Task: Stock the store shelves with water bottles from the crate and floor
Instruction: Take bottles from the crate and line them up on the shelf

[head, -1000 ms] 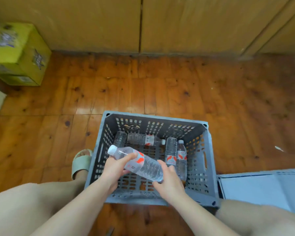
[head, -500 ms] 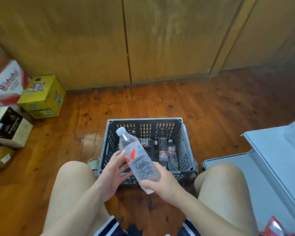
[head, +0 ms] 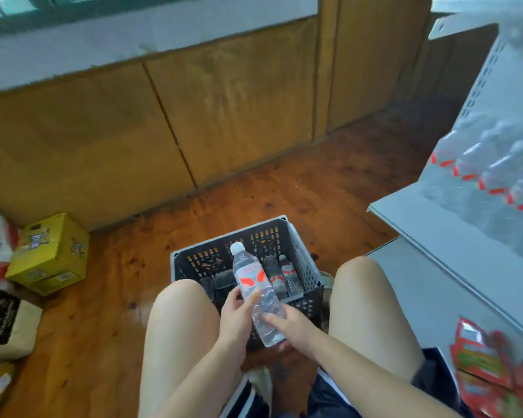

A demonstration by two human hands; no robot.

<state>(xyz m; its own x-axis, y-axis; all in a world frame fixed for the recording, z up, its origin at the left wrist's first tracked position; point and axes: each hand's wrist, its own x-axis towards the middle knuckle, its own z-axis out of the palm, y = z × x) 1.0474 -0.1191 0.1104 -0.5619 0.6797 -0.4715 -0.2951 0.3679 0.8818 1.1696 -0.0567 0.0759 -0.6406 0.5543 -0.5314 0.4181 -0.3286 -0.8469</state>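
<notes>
A clear water bottle (head: 255, 289) with a white cap and a red-and-white label is held tilted above the grey crate (head: 301, 251), cap pointing away from me. My left hand (head: 237, 316) grips its middle from the left. My right hand (head: 290, 328) holds its lower end from the right. Several more bottles (head: 281, 276) lie inside the crate on the wooden floor between my knees. The grey metal shelf (head: 453, 245) stands at the right with a blurred row of bottles (head: 495, 176) on it.
A yellow carton (head: 50, 254) and other boxes (head: 8, 322) sit on the floor at the left. Wooden panels (head: 194, 116) back the floor. Red snack packets (head: 495, 375) lie at the lower right beneath the shelf edge. My bare knees flank the crate.
Both hands have lifted the bottle up out of the crate and drawn it toward me. My view has risen and swung right, bringing the shelf and its bottles into sight.
</notes>
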